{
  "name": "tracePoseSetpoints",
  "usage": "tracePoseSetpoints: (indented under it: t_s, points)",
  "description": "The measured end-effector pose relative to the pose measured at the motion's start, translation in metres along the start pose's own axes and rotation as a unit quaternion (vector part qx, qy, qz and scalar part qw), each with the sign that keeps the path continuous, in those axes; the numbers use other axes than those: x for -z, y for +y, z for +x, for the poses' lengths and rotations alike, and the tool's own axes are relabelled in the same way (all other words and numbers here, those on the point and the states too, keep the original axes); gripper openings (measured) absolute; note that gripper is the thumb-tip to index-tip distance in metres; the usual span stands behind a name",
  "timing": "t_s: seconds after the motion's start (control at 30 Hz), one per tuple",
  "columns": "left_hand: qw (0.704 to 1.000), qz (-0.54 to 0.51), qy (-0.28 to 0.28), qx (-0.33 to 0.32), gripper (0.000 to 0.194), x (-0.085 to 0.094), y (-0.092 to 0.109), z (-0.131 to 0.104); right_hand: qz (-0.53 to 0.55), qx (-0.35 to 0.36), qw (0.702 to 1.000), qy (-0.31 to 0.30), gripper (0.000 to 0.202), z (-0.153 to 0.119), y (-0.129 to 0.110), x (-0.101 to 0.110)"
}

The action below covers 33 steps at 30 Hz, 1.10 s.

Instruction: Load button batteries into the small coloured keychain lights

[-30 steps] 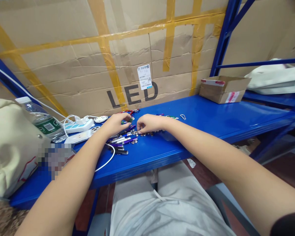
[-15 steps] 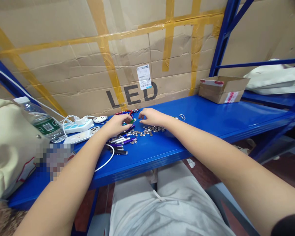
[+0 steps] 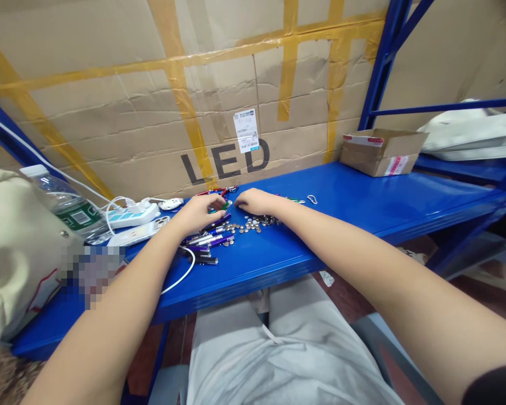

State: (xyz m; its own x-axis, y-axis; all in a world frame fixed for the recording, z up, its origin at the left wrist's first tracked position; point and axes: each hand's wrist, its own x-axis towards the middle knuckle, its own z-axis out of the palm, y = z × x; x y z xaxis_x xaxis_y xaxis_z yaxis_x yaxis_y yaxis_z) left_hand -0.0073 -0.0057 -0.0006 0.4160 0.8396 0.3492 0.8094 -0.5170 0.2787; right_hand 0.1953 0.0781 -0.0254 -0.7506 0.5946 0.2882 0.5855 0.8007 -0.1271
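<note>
My left hand (image 3: 200,214) is closed around a small green metal tube (image 3: 225,206), its thumb and fingers near the tube's end. Just right of it, my right hand (image 3: 253,201) has its fingers curled downward; whatever lies between the fingertips is hidden. Below the right hand, small round silver button cells (image 3: 250,225) lie scattered, with a denser heap (image 3: 270,220) partly under the wrist. Several slim metal tubes in purple (image 3: 221,241), silver (image 3: 204,240) and black (image 3: 206,260) lie below the left hand. Red tubes (image 3: 211,192) lie behind it.
A carabiner (image 3: 312,199) lies to the right on the blue shelf (image 3: 354,208). Further right stands a small cardboard box (image 3: 382,153). At left are a power strip (image 3: 135,215), a phone (image 3: 139,230), a water bottle (image 3: 73,208) and a cream bag (image 3: 21,247). A big carton (image 3: 152,124) forms the back.
My right hand has moved slightly left and down, toward the left hand, and its fingers have curled in. The left hand stays nearly in place with the green tube.
</note>
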Motion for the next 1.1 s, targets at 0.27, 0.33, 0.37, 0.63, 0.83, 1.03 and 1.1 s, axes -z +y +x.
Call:
tracePoseSetpoints:
  t_s: [0.27, 0.33, 0.37, 0.63, 0.83, 1.03, 1.1]
  points:
    - [1.0, 0.006, -0.005, -0.007, 0.027, 0.001, 0.0, 0.0, 0.016, -0.027, 0.999, 0.009, 0.026, 0.002, 0.004, -0.003]
    - [1.0, 0.004, -0.003, -0.006, 0.026, 0.001, 0.0, 0.0, 0.026, -0.006, 0.999, 0.019, 0.026, 0.0, 0.004, -0.001]
    - [1.0, 0.003, -0.002, -0.006, 0.025, 0.001, 0.001, 0.0, 0.033, -0.001, 0.999, 0.027, 0.026, -0.001, 0.004, 0.0]
    - [1.0, 0.003, -0.007, -0.004, 0.026, 0.002, 0.004, -0.001, 0.009, -0.092, 0.996, -0.008, 0.026, -0.007, 0.008, 0.009]
    - [1.0, 0.024, -0.012, -0.008, 0.026, 0.002, 0.002, 0.0, -0.023, -0.124, 0.992, -0.024, 0.021, -0.002, 0.003, 0.005]
    - [1.0, 0.006, -0.004, -0.008, 0.026, 0.0, -0.001, 0.0, 0.004, -0.052, 0.997, 0.06, 0.014, -0.004, 0.006, 0.004]
    - [1.0, -0.003, 0.005, -0.006, 0.026, 0.0, -0.001, 0.0, 0.035, 0.02, 0.991, 0.127, 0.015, -0.007, 0.005, 0.009]
